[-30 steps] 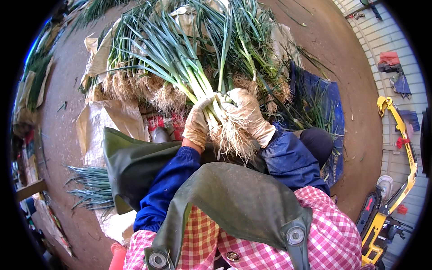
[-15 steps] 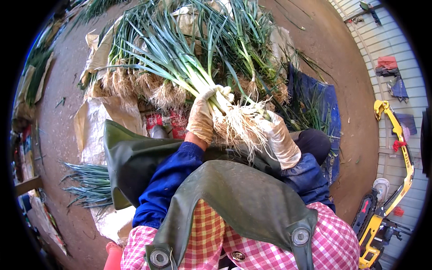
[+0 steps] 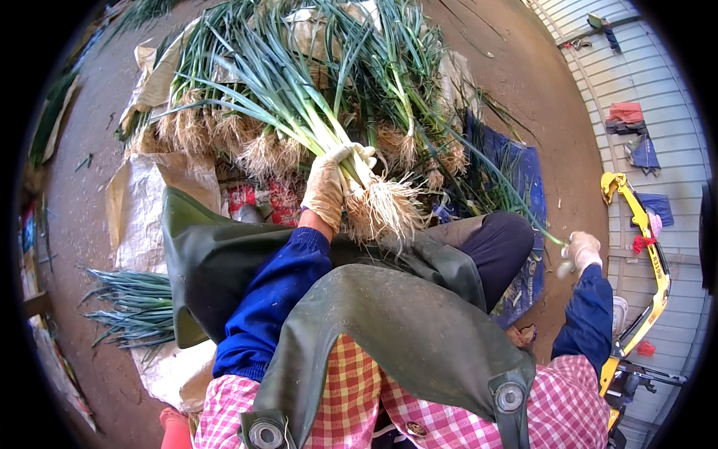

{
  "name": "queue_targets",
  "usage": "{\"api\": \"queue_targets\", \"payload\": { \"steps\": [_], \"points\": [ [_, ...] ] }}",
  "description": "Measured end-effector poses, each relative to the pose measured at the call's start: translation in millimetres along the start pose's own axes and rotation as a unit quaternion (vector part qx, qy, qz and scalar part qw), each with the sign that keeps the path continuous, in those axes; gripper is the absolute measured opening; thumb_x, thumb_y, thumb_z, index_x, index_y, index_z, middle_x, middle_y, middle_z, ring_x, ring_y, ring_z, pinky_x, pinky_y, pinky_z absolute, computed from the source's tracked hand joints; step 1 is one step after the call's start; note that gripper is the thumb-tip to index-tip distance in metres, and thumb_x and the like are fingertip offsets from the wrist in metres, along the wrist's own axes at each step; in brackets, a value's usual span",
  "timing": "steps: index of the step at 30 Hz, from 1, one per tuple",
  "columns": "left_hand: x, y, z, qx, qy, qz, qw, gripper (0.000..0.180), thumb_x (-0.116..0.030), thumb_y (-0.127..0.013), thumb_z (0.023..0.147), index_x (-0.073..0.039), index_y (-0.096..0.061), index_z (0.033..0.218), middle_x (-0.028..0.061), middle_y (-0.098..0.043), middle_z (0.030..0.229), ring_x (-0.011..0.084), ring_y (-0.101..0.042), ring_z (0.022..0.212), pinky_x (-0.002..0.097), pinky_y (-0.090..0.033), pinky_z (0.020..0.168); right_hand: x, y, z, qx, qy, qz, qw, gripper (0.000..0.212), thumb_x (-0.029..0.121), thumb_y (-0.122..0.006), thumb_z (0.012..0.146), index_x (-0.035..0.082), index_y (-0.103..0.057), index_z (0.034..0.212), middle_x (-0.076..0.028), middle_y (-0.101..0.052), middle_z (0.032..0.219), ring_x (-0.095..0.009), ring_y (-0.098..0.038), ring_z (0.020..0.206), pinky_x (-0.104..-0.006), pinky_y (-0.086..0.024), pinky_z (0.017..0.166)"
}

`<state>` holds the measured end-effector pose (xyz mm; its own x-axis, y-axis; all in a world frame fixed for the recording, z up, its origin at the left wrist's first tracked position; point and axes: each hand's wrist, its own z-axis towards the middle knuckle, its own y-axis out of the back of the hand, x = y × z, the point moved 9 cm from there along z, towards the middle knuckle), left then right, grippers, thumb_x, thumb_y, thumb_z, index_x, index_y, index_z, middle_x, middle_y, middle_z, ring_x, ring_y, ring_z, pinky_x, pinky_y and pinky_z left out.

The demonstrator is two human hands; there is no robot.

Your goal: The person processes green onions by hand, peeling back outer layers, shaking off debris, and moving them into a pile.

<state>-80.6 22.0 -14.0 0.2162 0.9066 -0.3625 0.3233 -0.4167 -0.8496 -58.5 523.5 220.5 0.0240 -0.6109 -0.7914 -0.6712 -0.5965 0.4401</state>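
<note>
My left hand (image 3: 324, 188), in a pale work glove, is wrapped round the white stems of a bunch of green onions (image 3: 329, 135) above my lap. The bunch's pale stringy roots point toward me and to the right, while its leaves fan out to the far left. Out to the right, my gloved right hand (image 3: 584, 251) is closed on the lower end of a single green onion stalk (image 3: 516, 198). That stalk's long leaf trails back toward the pile. Slight motion blur covers the whitish end at my right fingers.
Beyond my knees lie piled green onions (image 3: 194, 120) with roots toward me, partly on pale woven sacks (image 3: 161, 198). A blue sack (image 3: 527, 176) lies to the right. More green onions (image 3: 134, 303) lie at left. A yellow toy excavator (image 3: 654, 269) stands far right.
My right hand has left the root end of the bunch and swung out to the right with a single stalk. My left hand keeps its hold on the bunch.
</note>
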Motion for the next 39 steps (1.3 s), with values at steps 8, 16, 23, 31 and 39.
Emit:
{"api": "queue_targets", "payload": {
  "steps": [8,16,23,31,39],
  "points": [
    [15.5,-0.8,4.6,0.008,0.013,0.016,1.000,0.020,-0.011,-0.055,0.087,0.006,-0.062,0.094,0.0222,-0.067,0.094,0.0289,-0.066,0.077,0.0378,-0.056,0.075,311.2,198.4,-116.4,-0.346,0.516,0.407,0.669,0.035,0.042,-0.056,0.092,0.009,-0.067,0.096,-0.004,-0.064,0.089,-0.020,-0.062,0.077,-0.0310,-0.051,0.068],
    [9.3,34.1,-3.6,-0.070,-0.004,-0.035,0.997,0.026,-0.014,-0.066,0.085,0.000,-0.058,0.105,0.0157,-0.067,0.087,0.0247,-0.067,0.074,0.0328,-0.057,0.066,393.9,205.9,-160.0,-0.379,0.433,0.317,0.754,0.020,0.028,-0.054,0.087,0.011,-0.064,0.087,-0.006,-0.065,0.074,-0.026,-0.066,0.066,-0.0399,-0.052,0.057],
    [23.5,9.5,-17.9,0.015,0.072,0.001,0.997,0.037,-0.006,-0.061,0.084,0.003,-0.056,0.120,0.0159,-0.067,0.096,0.0242,-0.066,0.081,0.0329,-0.055,0.075,385.7,198.1,-174.8,-0.482,0.506,0.248,0.671,0.010,0.021,-0.056,0.084,0.014,-0.064,0.085,-0.005,-0.064,0.075,-0.023,-0.065,0.060,-0.0346,-0.050,0.048],
    [26.0,13.8,-7.7,-0.019,0.048,-0.003,0.999,0.033,0.002,-0.055,0.080,0.003,-0.052,0.112,0.0087,-0.053,0.073,0.0186,-0.056,0.059,0.0392,-0.057,0.066,369.2,253.4,-20.0,-0.107,0.406,0.705,0.572,0.031,0.036,-0.054,0.093,0.008,-0.064,0.084,0.000,-0.066,0.077,-0.008,-0.054,0.054,-0.0246,-0.043,0.053],
    [24.4,19.4,-17.6,-0.034,0.075,0.040,0.996,0.028,-0.003,-0.057,0.080,0.002,-0.056,0.108,0.0138,-0.059,0.079,0.0234,-0.061,0.060,0.0368,-0.057,0.062,514.4,359.1,-60.6,-0.318,0.544,0.225,0.743,0.031,0.029,-0.059,0.081,0.010,-0.061,0.106,-0.016,-0.066,0.090,-0.035,-0.064,0.083,-0.0424,-0.049,0.073]
  ]
}}
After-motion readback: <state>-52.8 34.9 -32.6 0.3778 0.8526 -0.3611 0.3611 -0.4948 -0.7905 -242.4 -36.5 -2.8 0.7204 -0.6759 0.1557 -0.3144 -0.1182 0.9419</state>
